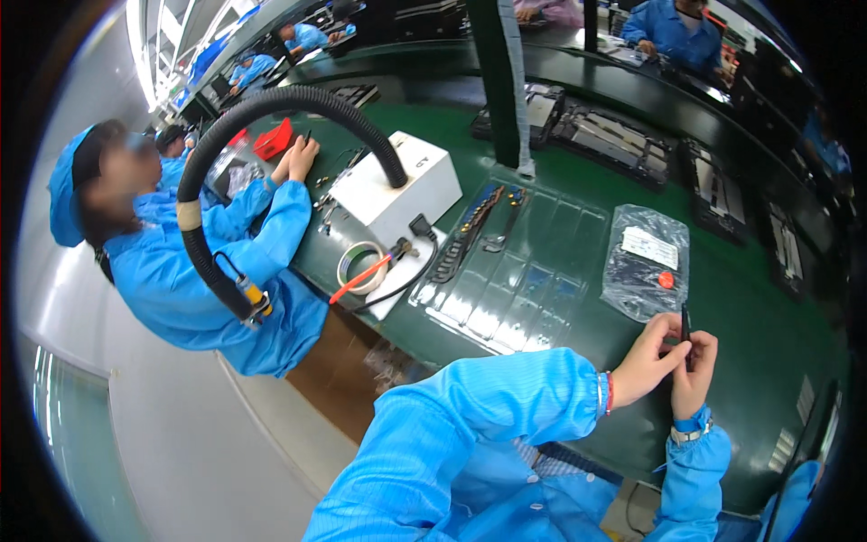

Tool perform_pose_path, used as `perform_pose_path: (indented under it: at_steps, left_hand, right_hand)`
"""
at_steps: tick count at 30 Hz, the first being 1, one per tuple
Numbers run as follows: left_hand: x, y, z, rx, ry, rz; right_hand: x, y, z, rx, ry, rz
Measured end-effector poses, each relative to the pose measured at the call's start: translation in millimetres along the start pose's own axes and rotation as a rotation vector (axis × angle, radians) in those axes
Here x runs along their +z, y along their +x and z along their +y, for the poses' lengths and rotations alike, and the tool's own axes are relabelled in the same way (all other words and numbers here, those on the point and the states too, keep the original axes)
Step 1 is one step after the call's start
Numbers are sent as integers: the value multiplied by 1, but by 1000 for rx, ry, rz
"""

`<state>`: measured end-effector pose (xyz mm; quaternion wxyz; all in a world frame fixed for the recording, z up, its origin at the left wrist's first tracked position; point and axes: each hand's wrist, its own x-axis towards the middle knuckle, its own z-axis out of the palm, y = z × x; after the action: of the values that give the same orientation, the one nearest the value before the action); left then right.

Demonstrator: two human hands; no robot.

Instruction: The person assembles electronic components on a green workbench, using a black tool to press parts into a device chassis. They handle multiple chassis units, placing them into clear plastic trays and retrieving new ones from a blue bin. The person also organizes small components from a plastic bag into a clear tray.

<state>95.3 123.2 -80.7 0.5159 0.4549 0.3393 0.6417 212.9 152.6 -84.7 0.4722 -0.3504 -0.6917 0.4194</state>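
Left hand point(648, 366) slantwise against upright right hand point(695, 375)

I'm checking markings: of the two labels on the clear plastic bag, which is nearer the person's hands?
The small, round orange-red label; the larger white rectangular label sits farther from the left hand and right hand.
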Motion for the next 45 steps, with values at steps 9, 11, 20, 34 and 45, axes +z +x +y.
perform_pose_path:
  at_steps: [9, 11, 20, 34, 45]
  left_hand:
    - [0, -3, -4, 22, 20, 23]
    - [1, -3, -6, -38, -137, 21]
    - [-2, -3, 0, -39, -144, 8]
    - [-3, -1, -8, 19, -41, 72]
    - [-3, -1, -5, -34, -78, 44]
  right_hand:
    - [2, -1, -5, -5, 38, -29]
    - [-1, -1, -6, 26, 52, -23]
    - [6, 5, -22, 37, -104, -72]
    - [5, 6, -18, -38, -97, -120]
    - [2, 5, -12, -18, -72, -145]
